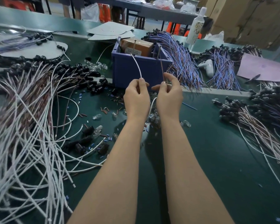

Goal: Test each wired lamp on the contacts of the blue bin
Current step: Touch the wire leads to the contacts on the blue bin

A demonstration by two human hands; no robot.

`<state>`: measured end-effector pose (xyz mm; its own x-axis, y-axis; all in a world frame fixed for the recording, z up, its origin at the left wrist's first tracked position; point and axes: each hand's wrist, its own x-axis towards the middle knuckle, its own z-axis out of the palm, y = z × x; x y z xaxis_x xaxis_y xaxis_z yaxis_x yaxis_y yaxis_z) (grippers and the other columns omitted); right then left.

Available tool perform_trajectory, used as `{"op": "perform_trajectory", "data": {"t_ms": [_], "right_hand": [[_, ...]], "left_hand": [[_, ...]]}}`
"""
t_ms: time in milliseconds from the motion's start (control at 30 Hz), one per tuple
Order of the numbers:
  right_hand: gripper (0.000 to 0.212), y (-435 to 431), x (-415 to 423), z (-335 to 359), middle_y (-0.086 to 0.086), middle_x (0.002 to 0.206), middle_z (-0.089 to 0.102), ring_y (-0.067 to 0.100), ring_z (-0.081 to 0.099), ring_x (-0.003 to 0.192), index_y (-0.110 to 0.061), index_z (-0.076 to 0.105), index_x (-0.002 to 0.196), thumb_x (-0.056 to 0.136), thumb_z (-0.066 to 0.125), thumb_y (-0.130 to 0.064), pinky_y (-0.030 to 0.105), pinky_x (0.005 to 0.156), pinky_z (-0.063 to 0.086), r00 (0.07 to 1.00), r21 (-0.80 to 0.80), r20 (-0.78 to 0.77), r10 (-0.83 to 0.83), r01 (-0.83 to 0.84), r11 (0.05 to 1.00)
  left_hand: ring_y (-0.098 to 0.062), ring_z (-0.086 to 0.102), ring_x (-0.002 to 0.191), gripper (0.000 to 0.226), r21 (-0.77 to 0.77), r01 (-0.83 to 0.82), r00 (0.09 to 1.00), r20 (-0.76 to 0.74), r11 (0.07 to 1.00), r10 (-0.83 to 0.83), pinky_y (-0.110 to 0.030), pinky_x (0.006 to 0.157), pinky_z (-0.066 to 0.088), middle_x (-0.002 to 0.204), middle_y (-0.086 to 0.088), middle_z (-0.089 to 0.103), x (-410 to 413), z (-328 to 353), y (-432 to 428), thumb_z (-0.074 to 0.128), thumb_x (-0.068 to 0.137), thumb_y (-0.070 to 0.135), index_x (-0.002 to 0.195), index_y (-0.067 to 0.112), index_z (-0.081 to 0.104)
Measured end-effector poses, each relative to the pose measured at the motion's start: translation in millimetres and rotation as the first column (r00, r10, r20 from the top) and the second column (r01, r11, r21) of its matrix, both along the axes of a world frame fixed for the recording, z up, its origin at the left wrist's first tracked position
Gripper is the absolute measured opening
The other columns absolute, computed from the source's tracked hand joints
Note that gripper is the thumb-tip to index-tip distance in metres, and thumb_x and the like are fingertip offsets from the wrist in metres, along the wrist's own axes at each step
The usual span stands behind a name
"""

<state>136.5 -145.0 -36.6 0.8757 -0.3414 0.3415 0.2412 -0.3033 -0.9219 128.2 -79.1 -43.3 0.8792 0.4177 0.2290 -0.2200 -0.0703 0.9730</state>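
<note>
Your open room is the bare green desk (217, 159) to the right of your forearms, down to the near edge. On your left, a wide tangle of white and brown leads (31, 118) spreads almost to your left forearm. Small sleeves and loose glass bulbs (97, 117) are scattered between that tangle and your wrists. The blue bin (136, 70) stands straight ahead, its near wall just beyond your fingertips. A bundle of blue-wired lamps (183, 62) lies against the bin's right side, and another dark heap of wired lamps (265, 120) crowds the right edge.

Your left hand (137, 97) has its grip closed: thumb and forefinger pinch a white wire (137, 65). The wire arcs up over the bin's near rim to the left pin (134, 46); whether the tip touches it, I cannot tell. Your right hand (169, 94) pinches a brown wire (161, 67) between thumb and a finger, with the other fingers loosely curled. That wire rises nearly straight towards the right pin (159, 50). The white wire loops down between your wrists, and your hands hide the lamp body.

Inside the bin sits a brown box (136, 47) with a pale label; its print is too small to read. The white bottle (196, 26) behind the bin carries a patterned label, also unreadable.
</note>
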Motion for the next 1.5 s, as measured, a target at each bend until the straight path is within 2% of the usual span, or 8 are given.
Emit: {"op": "perform_trajectory", "data": {"t_ms": [233, 433, 567, 933, 1033, 1167, 1367, 1500], "right_hand": [[0.030, 0, -1, 2, 0.005, 0.083, 0.071, 0.015, 0.065, 0.086, -0.014, 0.056, 0.123, 0.098, 0.043, -0.007, 0.026, 0.090, 0.047, 1.000, 0.006, 0.011, -0.002, 0.002, 1.000], [0.032, 0, -1, 3, 0.005, 0.083, 0.069, 0.019, 0.066, 0.087, -0.012, 0.053, 0.128, 0.099, 0.041, -0.007, 0.038, 0.092, 0.049, 1.000, 0.006, 0.001, 0.021, -0.021, 1.000], [0.032, -1, 1, 1, -0.001, 0.077, 0.068, 0.002, 0.063, 0.079, -0.013, 0.056, 0.126, 0.098, 0.042, -0.007, 0.013, 0.082, 0.046, 1.000, 0.010, 0.018, 0.019, -0.019, 1.000], [0.026, -1, -2, 3, -0.020, 0.073, 0.056, -0.018, 0.054, 0.067, -0.011, 0.060, 0.116, 0.097, 0.043, -0.005, -0.002, 0.065, 0.036, 1.000, -0.010, 0.031, -0.003, 0.004, 1.000], [0.013, -1, -4, 6, -0.017, 0.070, 0.052, -0.011, 0.054, 0.061, -0.008, 0.058, 0.101, 0.097, 0.046, -0.012, 0.007, 0.060, 0.039, 0.999, -0.006, 0.011, -0.048, 0.048, 0.999], [0.027, -5, -12, 14, -0.004, 0.063, 0.054, 0.010, 0.050, 0.059, -0.011, 0.057, 0.077, 0.099, 0.047, -0.024, 0.029, 0.061, 0.041, 0.995, -0.053, -0.050, 0.085, -0.088, 0.995], [0.036, -23, -44, 34, 0.000, 0.071, 0.062, 0.012, 0.055, 0.068, -0.002, 0.065, 0.085, 0.101, 0.042, -0.023, 0.026, 0.065, 0.044, 0.903, 0.037, -0.012, 0.429, -0.428, 0.903], [0.053, -48, -67, 34, -0.010, 0.062, 0.064, 0.001, 0.056, 0.058, -0.016, 0.069, 0.080, 0.102, 0.028, -0.040, 0.008, 0.057, 0.040, 0.942, 0.108, 0.112, 0.318, -0.329, 0.938]], "left_hand": [[-0.028, 0.064, 0.077, 0.031, 0.022, 0.019, 1.000, 0.011, 1.000, -0.020, -0.046, 0.078, 0.053, 0.076, -0.009, 0.065, -1, -1, -1, 0.040, 0.101, 0.024, 0.085, 0.008, 0.061], [-0.009, 0.056, 0.066, 0.030, 0.078, -0.021, 0.999, 0.032, 0.997, 0.018, -0.033, 0.072, 0.048, 0.071, 0.006, 0.060, -3, 1, -2, 0.041, 0.101, 0.025, 0.085, 0.010, 0.062], [-0.024, 0.064, 0.077, 0.030, 0.054, 0.000, 1.000, 0.029, 0.999, -0.001, -0.044, 0.078, 0.052, 0.077, -0.005, 0.066, -3, 0, -1, 0.041, 0.101, 0.024, 0.086, 0.008, 0.062], [-0.023, 0.064, 0.077, 0.029, 0.063, 0.026, 1.000, 0.005, 0.998, -0.026, -0.044, 0.079, 0.053, 0.074, -0.001, 0.064, -2, 0, 1, 0.041, 0.101, 0.025, 0.086, 0.012, 0.061], [-0.018, 0.065, 0.085, 0.028, -0.013, 0.182, 0.983, -0.035, 0.983, -0.182, -0.037, 0.086, 0.054, 0.079, 0.003, 0.064, 0, 4, 4, 0.041, 0.102, 0.026, 0.083, 0.021, 0.061], [0.003, 0.063, 0.064, 0.025, -0.163, 0.388, 0.917, -0.029, 0.907, -0.397, -0.013, 0.059, 0.051, 0.071, 0.011, 0.065, -5, 20, 9, 0.048, 0.099, 0.030, 0.081, 0.023, 0.063], [-0.009, 0.064, 0.061, 0.034, -0.374, 0.304, 0.953, 0.122, 0.876, -0.279, -0.025, 0.059, 0.049, 0.061, 0.006, 0.068, -14, 58, -3, 0.033, 0.104, 0.026, 0.075, 0.018, 0.049], [-0.003, 0.063, 0.054, 0.032, -0.393, 0.300, 0.953, 0.172, 0.869, -0.251, -0.018, 0.056, 0.045, 0.043, 0.009, 0.053, -18, 86, -20, 0.029, 0.105, 0.021, 0.078, 0.014, 0.047]]}}
